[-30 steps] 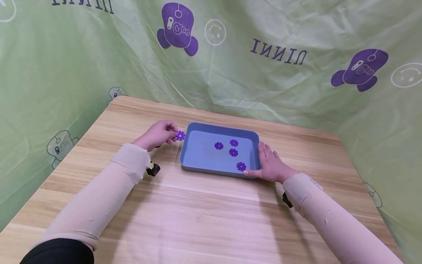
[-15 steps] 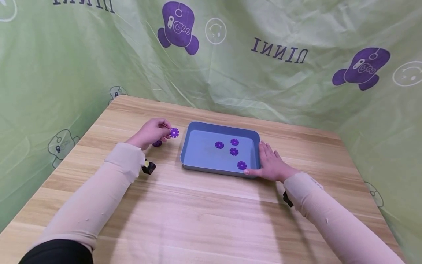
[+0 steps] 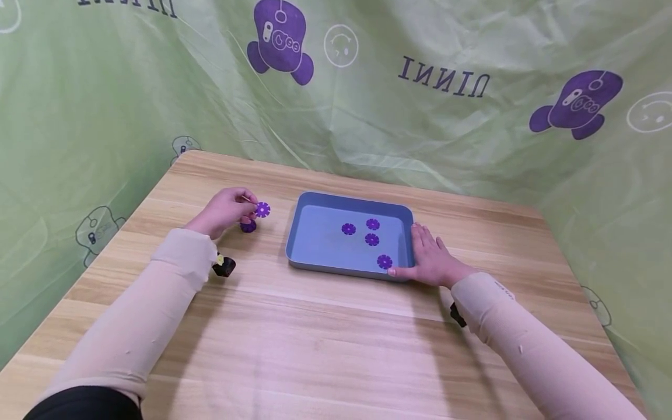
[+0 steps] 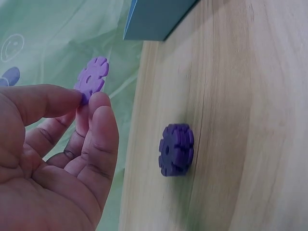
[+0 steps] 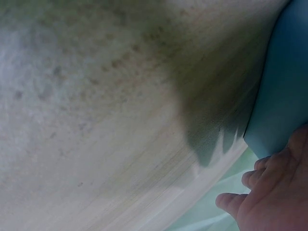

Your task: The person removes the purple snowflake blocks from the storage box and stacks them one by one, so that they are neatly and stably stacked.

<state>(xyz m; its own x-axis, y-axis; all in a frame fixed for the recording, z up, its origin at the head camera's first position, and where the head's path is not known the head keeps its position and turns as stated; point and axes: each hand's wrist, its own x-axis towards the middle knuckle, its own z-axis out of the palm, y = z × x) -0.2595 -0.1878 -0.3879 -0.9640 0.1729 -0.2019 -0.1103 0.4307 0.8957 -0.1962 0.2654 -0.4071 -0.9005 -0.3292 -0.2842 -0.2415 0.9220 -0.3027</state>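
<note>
1. The left hand has moved away from the tray, which now lies farther to the right of its fingers than 1 second ago.
2. Its thumb and fingertips pinch a purple disc, which juts past the tips, raised off the table.
3. That shift uncovers the disc stack, on the table below these fingers and apart from them.
4. The right hand stays put, straight fingers against the tray's side, thumb spread apart at the near rim.
5. The 4 loose discs remain inside the tray, the nearest just beyond that thumb.
6. Judged from this, the held disc is still unplaced.
</note>
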